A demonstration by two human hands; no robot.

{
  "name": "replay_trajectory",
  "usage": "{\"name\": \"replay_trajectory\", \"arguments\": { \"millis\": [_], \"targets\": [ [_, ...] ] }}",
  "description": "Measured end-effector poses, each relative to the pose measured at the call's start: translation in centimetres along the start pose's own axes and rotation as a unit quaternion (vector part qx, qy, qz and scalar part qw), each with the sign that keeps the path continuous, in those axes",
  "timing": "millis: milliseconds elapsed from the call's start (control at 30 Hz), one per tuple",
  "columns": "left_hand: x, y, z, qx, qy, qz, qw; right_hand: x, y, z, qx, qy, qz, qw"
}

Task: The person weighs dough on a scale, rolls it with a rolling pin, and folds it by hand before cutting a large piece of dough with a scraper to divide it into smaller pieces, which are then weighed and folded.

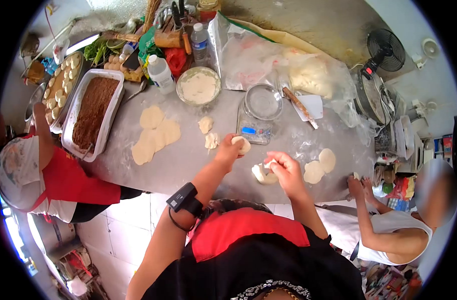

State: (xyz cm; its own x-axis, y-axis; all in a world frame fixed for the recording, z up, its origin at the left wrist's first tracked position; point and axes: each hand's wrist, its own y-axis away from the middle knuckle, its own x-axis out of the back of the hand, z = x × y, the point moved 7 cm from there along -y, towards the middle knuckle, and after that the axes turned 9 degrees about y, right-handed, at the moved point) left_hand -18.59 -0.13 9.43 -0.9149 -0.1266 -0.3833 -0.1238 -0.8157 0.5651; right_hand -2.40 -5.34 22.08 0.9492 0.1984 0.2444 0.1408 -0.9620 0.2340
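In the head view, my left hand (229,151) is closed around a rounded lump of dough (242,145), just below the digital scale (261,136). My right hand (287,171) pinches a small bit of dough (270,163) between thumb and fingers. Under it, a curved dough strip (261,175) lies on the steel table (203,172). Two small dough pieces (211,140) sit left of my left hand. Flattened dough rounds (156,135) overlap farther left, and two more rounds (314,171) lie right of my right hand. A clear round bowl (263,102) rests on the scale.
At left stands a white tub of brown filling (96,107), beside a tray of shaped dough pieces (63,87) and a person in a red apron (71,182). A flour bowl (198,86), bottles (160,74) and a rolling pin (299,107) sit behind. Another person's hands (358,187) are at right.
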Motion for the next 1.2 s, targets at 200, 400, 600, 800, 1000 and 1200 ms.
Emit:
{"name": "replay_trajectory", "arguments": {
  "millis": [200, 400, 600, 800, 1000, 1200],
  "targets": [
    [-7.1, -3.9, 6.1, -0.117, 0.039, -0.091, 0.988, 3.1, 1.7, 5.2, -0.098, -0.052, 0.057, 0.992],
    [-9.8, -12.6, 8.8, -0.23, -0.173, -0.042, 0.957, 5.5, 1.1, 6.0, -0.113, -0.069, 0.094, 0.987],
    [-6.8, -12.6, 8.9, -0.31, -0.527, 0.152, 0.776, 6.0, -2.5, 7.2, -0.117, -0.05, 0.051, 0.991],
    [-4.5, -12.0, 6.7, -0.307, -0.57, 0.091, 0.757, 4.7, -7.9, 5.6, -0.093, -0.04, -0.033, 0.994],
    [-2.2, -7.4, 7.5, -0.381, -0.491, 0.137, 0.772, 5.4, -7.9, 5.6, -0.071, -0.033, -0.009, 0.997],
    [2.6, -4.5, 3.4, -0.341, -0.49, 0.145, 0.789, 3.6, -4.1, 9.0, -0.14, -0.066, -0.033, 0.987]
  ]
}}
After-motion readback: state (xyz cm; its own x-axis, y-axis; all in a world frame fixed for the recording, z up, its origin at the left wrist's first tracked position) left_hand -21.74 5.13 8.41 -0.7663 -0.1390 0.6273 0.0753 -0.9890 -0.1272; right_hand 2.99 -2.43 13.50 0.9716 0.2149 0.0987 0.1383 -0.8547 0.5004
